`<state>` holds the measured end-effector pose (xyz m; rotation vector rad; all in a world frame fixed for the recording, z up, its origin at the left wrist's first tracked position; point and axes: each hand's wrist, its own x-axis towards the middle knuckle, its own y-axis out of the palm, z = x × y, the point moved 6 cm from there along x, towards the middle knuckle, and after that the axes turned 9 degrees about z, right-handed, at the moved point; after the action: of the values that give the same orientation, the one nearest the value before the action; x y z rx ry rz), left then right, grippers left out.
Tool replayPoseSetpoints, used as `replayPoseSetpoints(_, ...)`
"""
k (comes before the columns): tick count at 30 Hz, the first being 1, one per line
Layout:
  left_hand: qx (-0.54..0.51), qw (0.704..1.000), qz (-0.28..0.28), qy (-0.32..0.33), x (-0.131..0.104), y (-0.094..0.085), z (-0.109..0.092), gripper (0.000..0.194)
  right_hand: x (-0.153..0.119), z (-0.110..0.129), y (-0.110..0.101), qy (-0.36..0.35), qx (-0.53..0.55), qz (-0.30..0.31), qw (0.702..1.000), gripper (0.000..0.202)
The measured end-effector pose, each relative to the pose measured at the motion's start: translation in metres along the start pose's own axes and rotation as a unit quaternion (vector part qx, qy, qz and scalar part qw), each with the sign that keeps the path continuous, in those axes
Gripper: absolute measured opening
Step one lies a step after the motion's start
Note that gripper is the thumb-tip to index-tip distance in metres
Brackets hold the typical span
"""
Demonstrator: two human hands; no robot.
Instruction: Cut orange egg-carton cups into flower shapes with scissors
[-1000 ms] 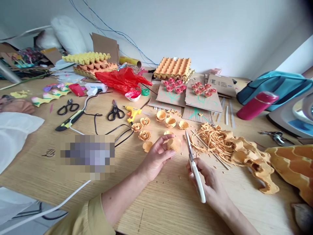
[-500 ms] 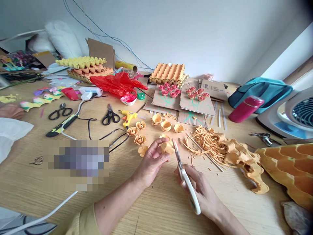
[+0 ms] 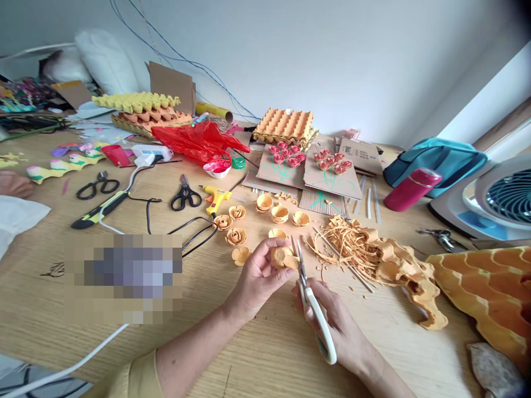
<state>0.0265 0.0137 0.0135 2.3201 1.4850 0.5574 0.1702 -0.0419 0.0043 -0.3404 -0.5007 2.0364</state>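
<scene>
My left hand (image 3: 255, 276) pinches a small orange egg-carton cup (image 3: 282, 257) between thumb and fingers. My right hand (image 3: 340, 320) grips white-handled scissors (image 3: 318, 318), their blades parted and pointing away at the cup's right edge. Whether the blades touch the cup, I cannot tell. Just beyond my left fingers sits another cut cup (image 3: 277, 234), partly covered by them. Several rolled carton roses (image 3: 236, 236) and a flat petal piece (image 3: 241, 255) lie left of my hand. Farther back stand stacked petal cups (image 3: 280, 214).
Shredded carton strips (image 3: 338, 240) and a torn carton piece (image 3: 409, 271) lie to the right, before an orange egg tray (image 3: 481, 282). A yellow glue gun (image 3: 215, 198), black scissors (image 3: 186, 193) and a red bottle (image 3: 412, 189) stand farther off. Another person's hand (image 3: 15, 184) rests at far left.
The cup has turned in my left fingers, so its round base and a petal to the right now show. The scissor blades have opened slightly around that petal's edge.
</scene>
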Motion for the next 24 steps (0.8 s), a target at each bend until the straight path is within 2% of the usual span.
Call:
replayPoseSetpoints(10,-0.002,1.0,0.015,-0.009,-0.002,0.007,0.002,0.039,0.002,0.007,0.001,-0.055,-0.016,-0.014,0.998,0.044)
replayPoseSetpoints(24,-0.017,0.999,0.033,-0.021,-0.001,0.009,0.003,0.038,0.003,0.012,-0.001,-0.086,-0.062,-0.02,0.994,0.034)
